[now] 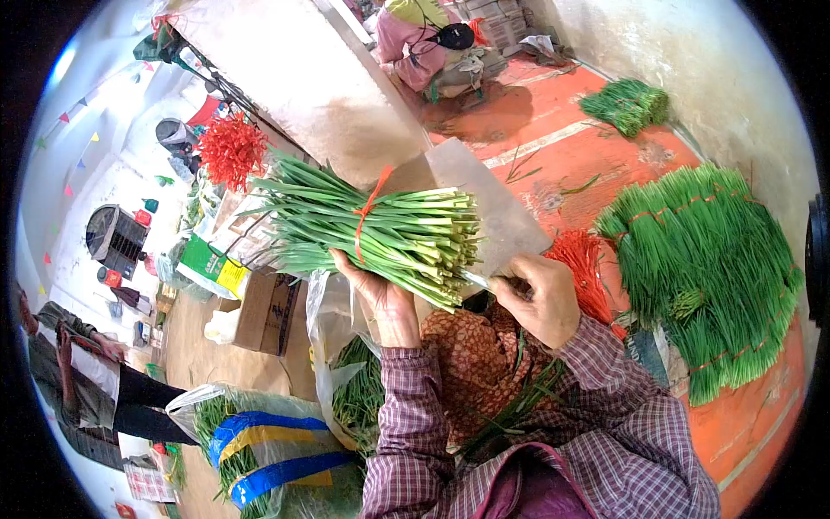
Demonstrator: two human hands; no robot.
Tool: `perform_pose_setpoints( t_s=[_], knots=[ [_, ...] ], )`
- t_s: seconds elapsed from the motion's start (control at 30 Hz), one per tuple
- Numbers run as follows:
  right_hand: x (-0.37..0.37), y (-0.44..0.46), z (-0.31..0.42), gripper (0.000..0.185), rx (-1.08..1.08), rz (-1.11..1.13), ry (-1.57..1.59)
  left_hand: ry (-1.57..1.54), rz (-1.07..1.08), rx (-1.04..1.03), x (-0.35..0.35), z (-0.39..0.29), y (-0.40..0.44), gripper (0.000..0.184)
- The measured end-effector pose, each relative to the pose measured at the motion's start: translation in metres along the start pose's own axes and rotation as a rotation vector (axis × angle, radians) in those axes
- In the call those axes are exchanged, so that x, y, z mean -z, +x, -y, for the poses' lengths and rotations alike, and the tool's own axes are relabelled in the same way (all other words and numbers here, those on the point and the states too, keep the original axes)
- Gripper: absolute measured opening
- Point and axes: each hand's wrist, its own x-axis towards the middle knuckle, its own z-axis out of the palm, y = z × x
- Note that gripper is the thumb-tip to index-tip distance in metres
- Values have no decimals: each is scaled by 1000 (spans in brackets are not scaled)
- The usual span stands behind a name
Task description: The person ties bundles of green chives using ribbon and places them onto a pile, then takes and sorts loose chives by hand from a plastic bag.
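Observation:
My left hand is wrapped round a bundle of green chives, its thumb on the near side and its other fingers hidden beneath. A red tie circles the bundle's middle, with the leaves pointing left and the pale cut stem ends to the right. My right hand is closed on a small knife, whose blade lies against the lower stem ends; its handle is hidden in my fist. Behind the bundle is a flat grey board. Loose green leaves lie across my patterned apron.
Tied chive bundles are piled on the orange floor at right, with another bunch by the wall. Red ties hang beside my right hand. A bagged bale, a cardboard box and a standing person are at left. Another person sits at the top.

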Motion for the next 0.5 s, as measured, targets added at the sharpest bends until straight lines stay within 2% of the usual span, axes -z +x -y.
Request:
perform_pose_setpoints(
  t_s=[0.13,0.23,0.33,0.37,0.47,0.5],
  knots=[
    [11,-17,-6,19,86,-44,-22,14,10,-1,3,-1,2,60],
    [29,-26,1,13,42,-32,44,14,-5,5,5,-6,5,54],
    [42,-38,2,10,20,-13,25,36,-87,-9,3,-10,5,61],
    [45,-43,-1,10,27,-16,14,78,-38,-2,6,-12,8,62],
    [61,-59,-8,10,-3,-6,-14,100,-89,-21,7,-20,9,69],
    [66,-64,-12,9,12,-15,-40,116,-104,-51,8,-22,12,66]
  ],
)
